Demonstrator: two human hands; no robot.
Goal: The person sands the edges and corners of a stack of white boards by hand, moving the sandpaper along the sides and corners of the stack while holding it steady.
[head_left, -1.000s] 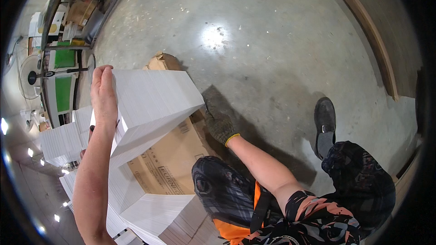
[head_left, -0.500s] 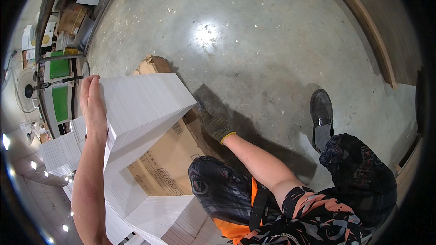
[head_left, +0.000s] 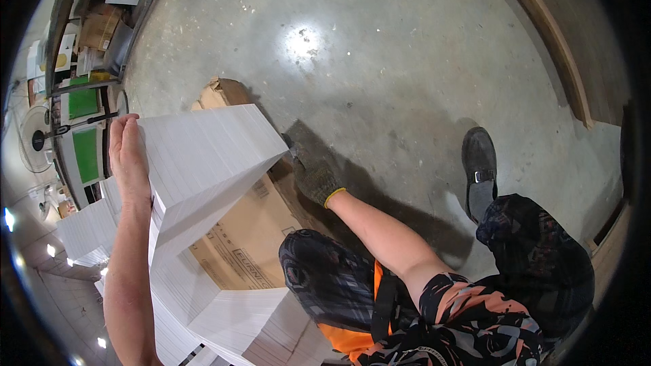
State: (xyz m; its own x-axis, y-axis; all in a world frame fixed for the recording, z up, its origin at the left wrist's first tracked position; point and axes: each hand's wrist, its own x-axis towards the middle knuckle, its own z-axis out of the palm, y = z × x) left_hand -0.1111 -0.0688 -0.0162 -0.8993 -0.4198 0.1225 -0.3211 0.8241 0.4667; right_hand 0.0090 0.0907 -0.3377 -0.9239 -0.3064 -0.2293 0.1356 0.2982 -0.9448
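A tall stack of white sheets or boards [head_left: 203, 152] stands in front of me, its edges showing as fine lines. My bare left hand [head_left: 129, 156] lies along the stack's left side, fingers stretched out and reaching its far left corner. At the stack's right corner is my right hand [head_left: 317, 175], in a dark knitted glove with a yellow cuff. Its fingers are curled, and a small dark and grey piece shows at their tips; what it is cannot be made out. Beneath the stack lies flattened brown cardboard [head_left: 254, 230]. A lower white stack [head_left: 234, 318] sits nearer to me.
More white stacks [head_left: 88, 230] stand at the left. Behind them are a fan [head_left: 37, 139], green panels [head_left: 85, 152] and a shelf with a cardboard box [head_left: 100, 27]. A wooden board edge [head_left: 549, 41] runs along the right. Concrete floor [head_left: 407, 61] lies beyond the stack.
The view has shifted slightly, so the stack and both arms appear a little further left. My right hand has moved slightly up along the stack's corner; my left hand keeps its place.
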